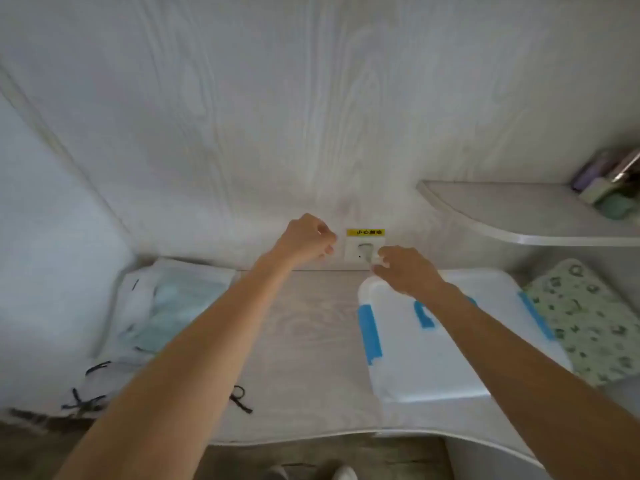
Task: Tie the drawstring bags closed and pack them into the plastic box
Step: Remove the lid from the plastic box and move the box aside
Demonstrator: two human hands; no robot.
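Both forearms reach up mid-frame toward the wall socket, left hand curled, apparently empty, right hand pinching something small and white, over the blue-clipped plastic box at right, drawstring bags heaped at left.

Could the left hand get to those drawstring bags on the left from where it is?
Probably yes. The left hand is raised near the wall, fingers curled and seemingly empty, and the drawstring bags lie uncovered on the desk just left of that forearm.
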